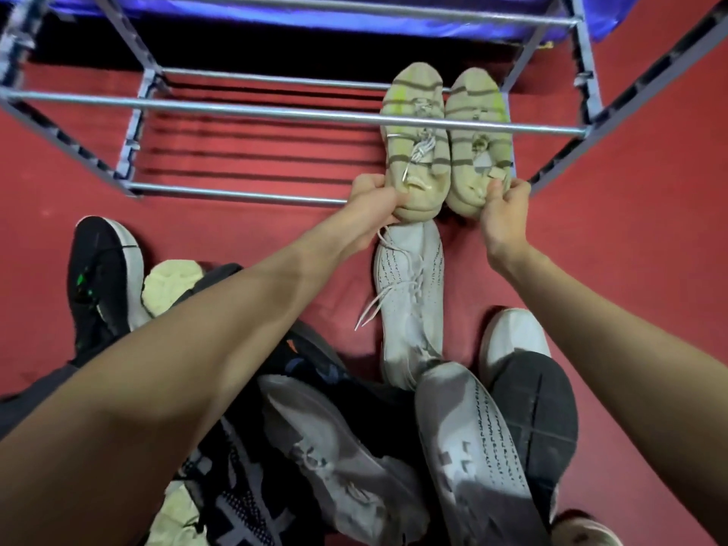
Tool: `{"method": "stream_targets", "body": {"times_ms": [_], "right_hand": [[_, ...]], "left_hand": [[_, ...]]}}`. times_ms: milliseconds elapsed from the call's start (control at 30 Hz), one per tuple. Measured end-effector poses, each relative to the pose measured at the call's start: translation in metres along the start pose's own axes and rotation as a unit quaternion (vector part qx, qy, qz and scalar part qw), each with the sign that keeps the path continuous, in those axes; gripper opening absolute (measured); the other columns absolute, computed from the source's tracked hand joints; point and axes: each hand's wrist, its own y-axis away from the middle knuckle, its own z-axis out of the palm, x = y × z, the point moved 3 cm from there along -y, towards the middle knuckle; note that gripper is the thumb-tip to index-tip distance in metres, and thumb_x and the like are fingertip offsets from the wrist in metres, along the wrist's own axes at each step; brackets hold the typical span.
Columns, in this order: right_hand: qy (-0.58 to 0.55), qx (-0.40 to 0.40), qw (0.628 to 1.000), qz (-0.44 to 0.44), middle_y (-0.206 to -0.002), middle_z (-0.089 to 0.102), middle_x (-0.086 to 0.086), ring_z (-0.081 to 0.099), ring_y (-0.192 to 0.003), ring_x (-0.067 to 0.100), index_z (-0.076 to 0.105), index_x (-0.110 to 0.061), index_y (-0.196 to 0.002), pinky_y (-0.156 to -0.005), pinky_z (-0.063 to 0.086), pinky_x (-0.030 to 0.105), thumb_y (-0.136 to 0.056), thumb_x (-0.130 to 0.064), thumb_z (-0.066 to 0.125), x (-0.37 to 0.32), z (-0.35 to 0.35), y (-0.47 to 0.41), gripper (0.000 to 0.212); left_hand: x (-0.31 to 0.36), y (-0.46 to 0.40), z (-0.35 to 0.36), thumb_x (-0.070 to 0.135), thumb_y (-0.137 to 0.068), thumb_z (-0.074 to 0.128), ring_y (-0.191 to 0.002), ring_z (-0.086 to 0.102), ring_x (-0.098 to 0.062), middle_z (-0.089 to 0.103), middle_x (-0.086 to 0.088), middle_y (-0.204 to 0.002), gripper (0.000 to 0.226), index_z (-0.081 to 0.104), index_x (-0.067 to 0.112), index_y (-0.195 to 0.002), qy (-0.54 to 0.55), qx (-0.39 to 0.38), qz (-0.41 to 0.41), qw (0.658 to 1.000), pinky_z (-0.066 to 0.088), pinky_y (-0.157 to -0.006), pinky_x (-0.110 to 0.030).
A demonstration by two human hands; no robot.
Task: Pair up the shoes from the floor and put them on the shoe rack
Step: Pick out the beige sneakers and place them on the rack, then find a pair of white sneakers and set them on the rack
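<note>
Beige knit with olive stripes, that's the pair in play here. The left hand (370, 202) grips the heel of the left beige shoe (413, 143) with its fingers (364, 183) curled round the back, and the right hand (502, 212) pinches the heel of the right beige shoe (478, 139) the same way, thumb on top. Both shoes run straight out ahead of the fingers, toes pointing away, long axes side by side and nearly touching each other. The heels hang at the front bar (236, 193) of the shoe rack (275, 112), and the toes reach toward the back bar. An upper rail crosses over the middle of both shoes, so they sit on the low tier underneath it, over at its right end.

My guess is the next move is just a short push forward and a release, since each hand is already on its own shoe and neither has an advantage.

Just behind the fingers, on the red floor (630, 230), a white shoe (409, 293) lies pointing the same way, loose laces trailing. Closer in there's a pile: grey shoes, black ones, a black sole facing up.

Brands or writing? I can't read any. The white shoe has rows of small dark marks, too blurry to make out.
</note>
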Motion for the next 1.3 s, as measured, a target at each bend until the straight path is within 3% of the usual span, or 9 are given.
{"method": "stream_targets", "body": {"times_ms": [233,300,500,667,733,867,967,1067,1300], "right_hand": [[-0.001,-0.002,0.999,0.043,-0.131,0.05,0.014,0.052,-0.118,0.026,0.046,-0.002,-0.126,-0.106,0.043,0.042,-0.089,-0.034,0.048,0.005,0.001,0.0,0.049],[-0.013,0.005,0.999,0.045,-0.131,0.041,0.007,0.048,-0.114,0.021,0.043,-0.005,-0.132,-0.111,0.036,0.031,-0.089,-0.035,0.049,0.005,0.002,0.006,0.053],[0.068,0.003,0.997,0.028,-0.133,0.03,0.015,0.039,-0.105,0.02,0.033,-0.003,-0.137,-0.081,0.026,0.009,-0.093,-0.018,0.046,0.005,-0.003,0.033,0.048],[0.176,-0.058,0.981,0.063,-0.128,0.046,0.023,0.047,-0.117,0.036,0.04,0.004,-0.124,-0.095,0.036,0.033,-0.086,-0.013,0.051,0.013,-0.009,0.082,0.043],[0.213,-0.11,0.968,0.07,-0.126,0.05,0.024,0.049,-0.116,0.037,0.042,0.004,-0.122,-0.095,0.039,0.036,-0.086,-0.014,0.054,0.019,-0.012,0.103,0.042],[0.22,-0.131,0.964,0.077,-0.119,0.057,0.025,0.055,-0.111,0.038,0.047,0.002,-0.116,-0.096,0.045,0.045,-0.082,-0.013,0.055,0.025,-0.031,0.129,0.038],[0.218,-0.129,0.963,0.089,-0.117,0.058,0.024,0.057,-0.107,0.037,0.047,0.002,-0.116,-0.092,0.047,0.044,-0.083,-0.014,0.055,0.027,-0.049,0.145,0.037],[0.248,-0.152,0.954,0.072,-0.113,0.061,0.02,0.061,-0.096,0.036,0.051,-0.002,-0.111,-0.08,0.049,0.04,-0.077,-0.032,0.053,0.033,-0.065,0.164,0.045],[0.315,-0.196,0.928,0.039,-0.11,0.059,0.021,0.059,-0.098,0.034,0.047,-0.005,-0.115,-0.082,0.045,0.035,-0.084,-0.017,0.054,0.04,-0.101,0.195,0.034]], "left_hand": [[-0.008,-0.012,0.007,0.015,-0.065,0.059,-0.101,0.067,-0.023,0.068,-0.013,-0.109,0.053,0.059,-0.004,-0.114,-0.068,0.03,0.002,0.997,0.055,-0.093,-0.04],[-0.012,-0.016,0.006,0.016,-0.081,0.062,-0.105,0.066,-0.026,0.068,-0.016,-0.113,0.041,0.059,-0.003,-0.117,-0.079,0.046,0.015,0.996,0.054,-0.094,-0.043],[-0.009,-0.002,0.001,0.027,-0.09,0.056,-0.086,0.062,-0.02,0.068,-0.002,-0.094,0.026,0.068,0.007,-0.102,-0.214,0.091,0.057,0.971,0.055,-0.083,-0.034],[-0.009,0.056,-0.008,0.009,-0.085,0.05,-0.096,0.062,-0.025,0.069,-0.006,-0.1,0.019,0.066,0.017,-0.092,-0.375,0.09,0.063,0.921,0.05,-0.085,-0.032],[-0.014,0.084,-0.008,0.007,-0.082,0.05,-0.109,0.061,-0.03,0.068,-0.013,-0.114,0.027,0.065,0.009,-0.104,-0.45,0.057,0.048,0.89,0.049,-0.091,-0.035],[-0.03,0.131,0.0,0.004,-0.08,0.052,-0.103,0.063,-0.033,0.066,-0.017,-0.108,0.018,0.06,0.002,-0.097,-0.536,-0.035,-0.001,0.843,0.041,-0.067,-0.03],[-0.047,0.143,0.004,0.008,-0.084,0.054,-0.108,0.061,-0.031,0.062,-0.018,-0.118,0.031,0.056,-0.003,-0.113,-0.532,-0.053,-0.066,0.842,0.043,-0.07,-0.03],[-0.066,0.143,0.009,0.014,-0.088,0.056,-0.117,0.057,-0.031,0.055,-0.019,-0.131,0.044,0.049,-0.002,-0.128,-0.475,-0.059,-0.124,0.869,0.05,-0.09,-0.034],[-0.089,0.141,0.026,0.015,-0.089,0.055,-0.109,0.062,-0.031,0.06,-0.017,-0.124,0.036,0.054,-0.002,-0.121,-0.498,-0.051,-0.148,0.853,0.053,-0.091,-0.035]]}}
